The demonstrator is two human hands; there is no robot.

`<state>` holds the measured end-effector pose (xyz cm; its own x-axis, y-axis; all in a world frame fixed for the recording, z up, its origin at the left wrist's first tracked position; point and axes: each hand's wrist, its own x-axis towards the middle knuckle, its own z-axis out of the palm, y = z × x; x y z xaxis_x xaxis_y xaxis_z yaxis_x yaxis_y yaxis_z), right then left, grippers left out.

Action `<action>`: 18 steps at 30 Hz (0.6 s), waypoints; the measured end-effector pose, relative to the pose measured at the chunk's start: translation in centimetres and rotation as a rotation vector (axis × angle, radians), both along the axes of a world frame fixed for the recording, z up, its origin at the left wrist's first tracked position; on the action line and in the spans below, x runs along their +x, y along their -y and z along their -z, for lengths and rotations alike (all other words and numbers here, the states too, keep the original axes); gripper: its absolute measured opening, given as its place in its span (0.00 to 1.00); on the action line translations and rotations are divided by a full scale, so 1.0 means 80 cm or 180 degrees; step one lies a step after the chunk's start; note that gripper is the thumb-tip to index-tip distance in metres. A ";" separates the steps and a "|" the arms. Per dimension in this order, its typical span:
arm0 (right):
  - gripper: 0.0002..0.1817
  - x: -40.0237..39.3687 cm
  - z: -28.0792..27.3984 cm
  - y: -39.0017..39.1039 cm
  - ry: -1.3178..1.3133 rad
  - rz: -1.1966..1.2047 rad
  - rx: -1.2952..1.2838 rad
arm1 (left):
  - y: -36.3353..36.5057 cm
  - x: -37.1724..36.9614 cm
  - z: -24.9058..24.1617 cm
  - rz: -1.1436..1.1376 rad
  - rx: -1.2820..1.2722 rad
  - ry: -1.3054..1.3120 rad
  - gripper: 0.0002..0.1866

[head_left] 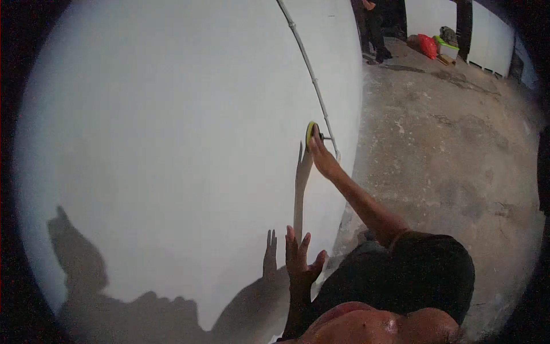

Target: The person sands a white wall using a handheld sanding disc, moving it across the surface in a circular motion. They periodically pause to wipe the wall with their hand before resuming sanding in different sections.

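Note:
My right hand (323, 157) is stretched toward the white wall (172, 143), its fingers on a round yellow-edged sanding pad (311, 132). The pad stands edge-on to me at the wall surface, and a short dark stem sticks out from its back. Lower down, my left hand (301, 258) is raised close to the wall with fingers spread, holding nothing. Shadows of both arms fall on the wall.
A thin pipe (312, 74) runs down the wall to near the pad. Rough concrete floor (429, 155) spreads to the right. Farther back are a standing person (375, 31), a red bag (427, 46) and a white box with a green rim (448, 50).

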<state>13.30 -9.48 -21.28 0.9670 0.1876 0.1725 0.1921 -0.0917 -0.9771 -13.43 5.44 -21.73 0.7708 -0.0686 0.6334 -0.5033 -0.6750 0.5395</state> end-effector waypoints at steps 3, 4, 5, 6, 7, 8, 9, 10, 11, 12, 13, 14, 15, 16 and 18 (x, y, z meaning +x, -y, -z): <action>0.37 -0.022 0.002 -0.011 0.0225 -0.0106 -0.0183 | 0.000 0.003 -0.003 0.0086 0.0203 -0.0012 0.32; 0.37 -0.048 0.011 -0.025 0.0486 0.0002 -0.0341 | -0.003 0.005 0.001 0.0094 0.0192 0.0016 0.32; 0.37 -0.086 -0.012 -0.026 0.0531 -0.0171 -0.0464 | -0.006 0.003 0.004 0.0088 0.0265 -0.0077 0.31; 0.39 -0.103 -0.014 -0.028 0.0526 -0.0300 -0.0480 | -0.007 0.002 0.002 0.0083 0.0340 -0.0177 0.30; 0.38 -0.100 -0.019 -0.025 0.0400 -0.0316 -0.0473 | -0.006 0.002 -0.001 0.0089 0.0325 -0.0175 0.30; 0.38 -0.092 -0.023 -0.019 0.0247 -0.0332 -0.0465 | -0.003 0.001 -0.004 0.0061 0.0297 -0.0204 0.30; 0.39 -0.080 -0.029 -0.014 0.0086 -0.0281 -0.0352 | -0.001 -0.002 -0.007 0.0042 0.0275 -0.0256 0.30; 0.40 -0.063 -0.037 -0.008 -0.0065 -0.0220 -0.0235 | 0.001 -0.003 -0.008 0.0067 0.0270 -0.0294 0.30; 0.42 -0.042 -0.026 -0.003 -0.0327 -0.0198 -0.0129 | 0.002 0.000 -0.008 0.0085 0.0279 -0.0154 0.31; 0.42 -0.047 -0.030 -0.002 -0.0320 -0.0177 -0.0136 | 0.003 0.003 -0.008 0.0098 0.0290 0.0011 0.31; 0.43 -0.052 -0.035 -0.006 -0.0172 -0.0196 -0.0047 | 0.004 0.002 -0.009 0.0090 0.0293 -0.0044 0.30; 0.44 -0.055 -0.039 -0.012 -0.0005 -0.0223 0.0049 | 0.002 0.003 -0.005 0.0090 0.0305 0.0005 0.30; 0.40 -0.070 -0.029 -0.024 0.0503 -0.0057 -0.0255 | 0.000 0.003 0.000 0.0061 0.0275 -0.0052 0.30; 0.40 -0.088 -0.037 -0.026 0.0532 -0.0159 -0.0539 | 0.000 0.003 0.002 0.0030 0.0242 -0.0134 0.30; 0.40 -0.090 -0.048 -0.023 0.0386 -0.0230 -0.0423 | -0.001 0.006 0.002 0.0003 0.0195 -0.0086 0.31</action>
<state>6.12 -7.67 -17.46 0.9239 0.2845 0.2559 0.3184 -0.2002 -0.9266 -12.96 5.51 -21.93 0.7875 -0.1073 0.6069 -0.4897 -0.7068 0.5105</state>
